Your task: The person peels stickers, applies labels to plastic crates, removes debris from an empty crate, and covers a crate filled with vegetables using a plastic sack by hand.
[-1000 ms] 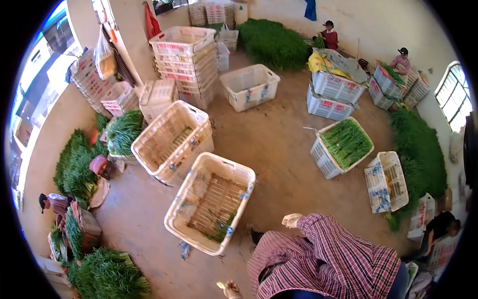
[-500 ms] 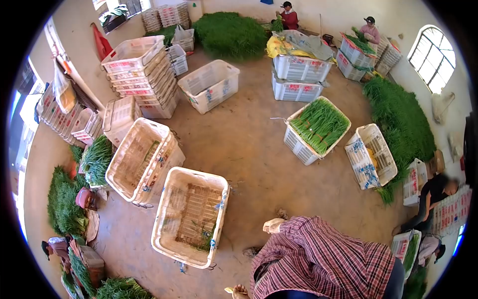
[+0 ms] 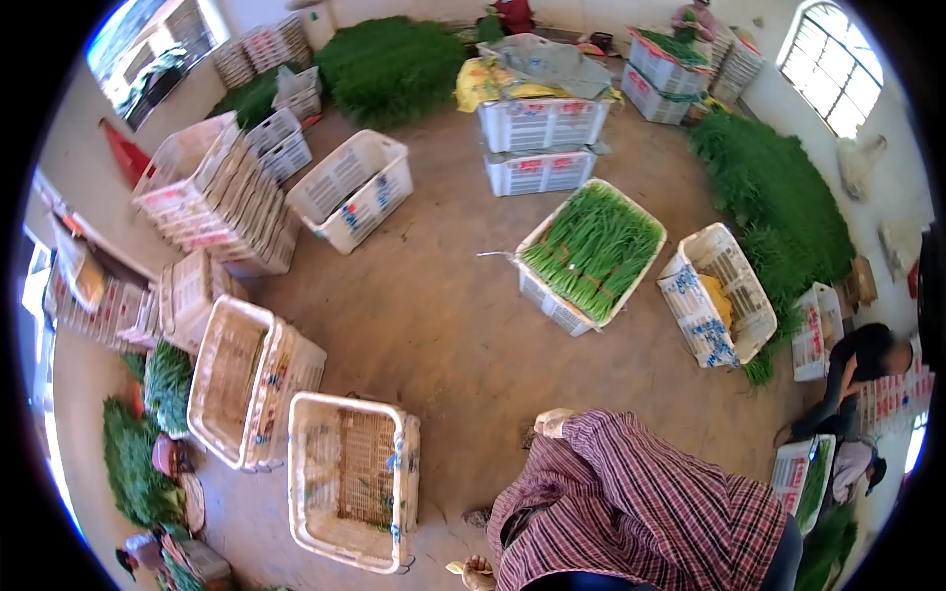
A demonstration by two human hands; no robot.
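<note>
My right hand [image 3: 554,424] comes out of the plaid sleeve [image 3: 631,463] at bottom centre, its fingers curled together; what they hold, if anything, is hidden. Lower down, near the bottom edge, my left hand [image 3: 479,573] is closed, with a small pale yellow thing at its fingertips, too small to name. Both hands are above the floor, touching no crate. Left of them stands a pale crate [image 3: 304,483] with a few green scraps inside. Farther up, a white crate [image 3: 540,295] holds bundled green stalks [image 3: 596,246].
Empty crates [image 3: 229,384] stand at left, with a tall crate stack [image 3: 212,202] behind. A crate with yellow material [image 3: 714,330] is at right, beside a long green heap [image 3: 778,197]. A person in black [image 3: 862,360] bends at far right; other people are near the walls.
The view has swung right, so crates and heaps have shifted left. The crate of bundled stalks appears nearer the centre. Both of my hands stay near the bottom, with the right one slightly farther left.
</note>
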